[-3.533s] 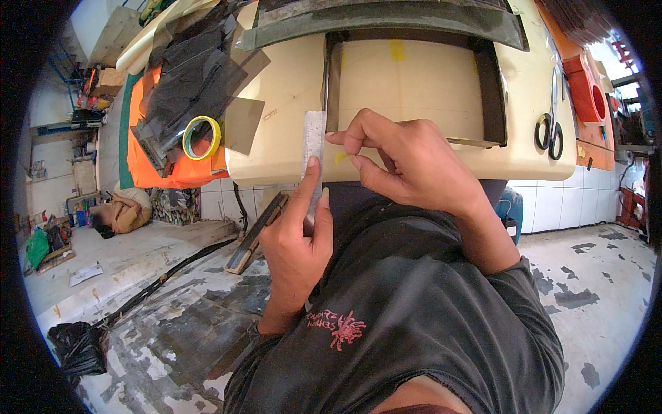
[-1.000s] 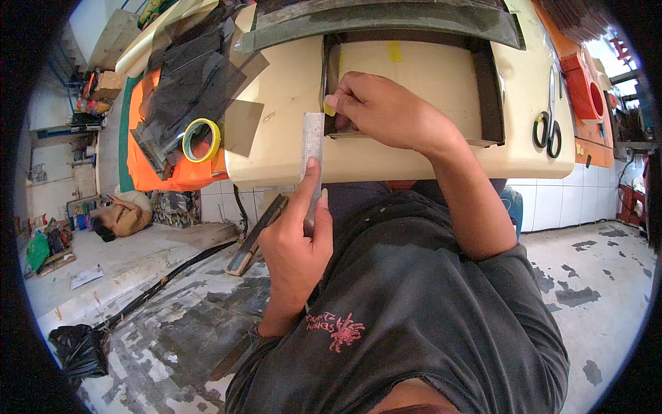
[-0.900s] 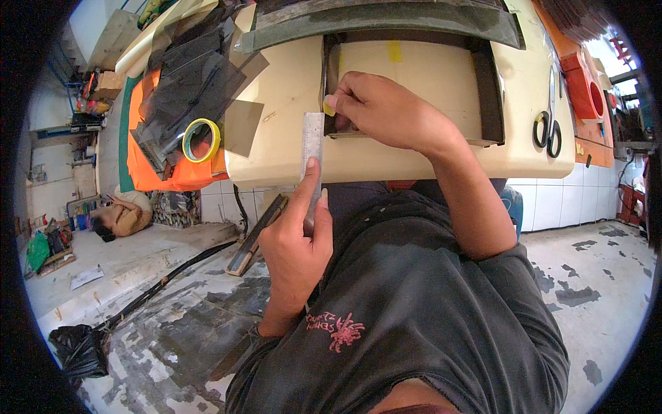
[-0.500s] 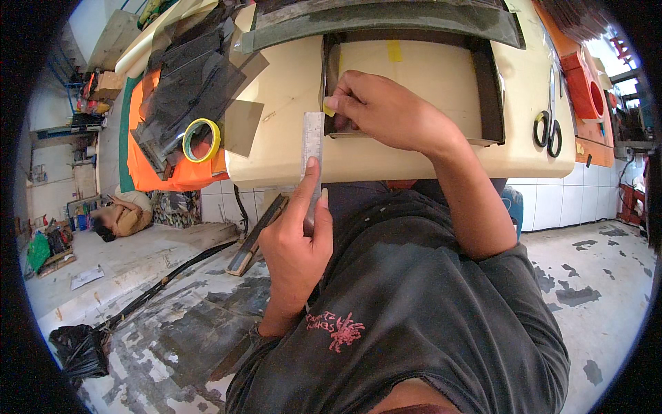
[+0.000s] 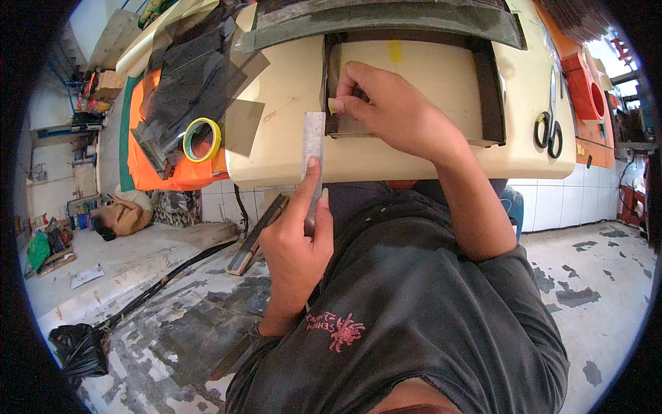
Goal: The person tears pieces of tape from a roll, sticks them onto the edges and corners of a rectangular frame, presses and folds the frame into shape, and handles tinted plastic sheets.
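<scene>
My left hand (image 5: 296, 241) is closed on a steel ruler (image 5: 314, 134), its index finger stretched along the top face. The ruler's far end rests over the cream table cover, beside the left wall of a shallow dark box (image 5: 489, 96). Over that box's near left corner, my right hand (image 5: 400, 114) is closed in a pinch. A scrap of yellow tape (image 5: 332, 106) shows at its thumb tip. The curled fingers partly hide the corner. Another yellow tape strip (image 5: 394, 51) lies inside the box, toward its far side.
Dark translucent sheets (image 5: 186, 90) are piled on the left, with a yellow tape roll (image 5: 218, 141) on them. Scissors (image 5: 549, 127) lie at the right. A long dark strip (image 5: 386, 24) spans the box's far side. Another person (image 5: 127, 214) is low at the left.
My right hand has shifted slightly right and away from the ruler, still pinching, with the yellow scrap at its thumb. The left hand and ruler have hardly moved.
</scene>
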`<state>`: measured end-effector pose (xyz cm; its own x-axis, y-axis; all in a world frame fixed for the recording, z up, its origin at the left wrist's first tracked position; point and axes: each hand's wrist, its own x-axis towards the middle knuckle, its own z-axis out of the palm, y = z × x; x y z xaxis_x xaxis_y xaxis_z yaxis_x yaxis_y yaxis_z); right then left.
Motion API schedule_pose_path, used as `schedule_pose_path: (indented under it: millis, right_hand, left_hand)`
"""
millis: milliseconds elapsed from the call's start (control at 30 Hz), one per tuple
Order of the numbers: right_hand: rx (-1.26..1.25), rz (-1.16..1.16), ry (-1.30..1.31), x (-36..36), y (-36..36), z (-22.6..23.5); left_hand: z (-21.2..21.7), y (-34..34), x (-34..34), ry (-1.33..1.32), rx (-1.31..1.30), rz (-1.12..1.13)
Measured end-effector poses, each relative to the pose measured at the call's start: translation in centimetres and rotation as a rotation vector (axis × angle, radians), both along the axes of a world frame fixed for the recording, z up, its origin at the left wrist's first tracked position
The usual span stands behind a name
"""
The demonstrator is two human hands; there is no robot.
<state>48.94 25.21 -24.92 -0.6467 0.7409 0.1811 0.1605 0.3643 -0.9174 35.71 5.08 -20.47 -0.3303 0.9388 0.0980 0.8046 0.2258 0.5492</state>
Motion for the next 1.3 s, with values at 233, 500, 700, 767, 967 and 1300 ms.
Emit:
schedule_pose_path:
  millis: [233, 500, 700, 767, 967, 1300]
  right_hand:
    - [0.243, 0.004, -0.015, 0.3, 0.6, 1.1]
    - [0.386, 0.043, 0.019, 0.4, 1.4, 1.6]
    - [0.401, 0.055, -0.025, 0.9, 1.9, 1.8]
    - [0.424, 0.065, -0.005, 1.1, 2.0, 2.0]
    - [0.484, 0.099, 0.001, 0.9, 2.0, 1.6]
    - [0.476, 0.162, -0.017, -0.7, 2.0, 1.0]
  left_hand:
    - [0.0, 0.0, -0.1, -0.011, -0.025, 0.014]
    - [-0.1, -0.2, -0.3, -0.007, 0.024, -0.006]
    - [-0.3, -0.2, -0.4, -0.003, 0.015, -0.009]
    - [0.0, -0.1, -0.1, 0.0, 0.012, -0.009]
    - [0.2, 0.1, 0.1, 0.001, 0.005, -0.007]
    - [0.0, -0.4, -0.6, 0.001, 0.009, -0.002]
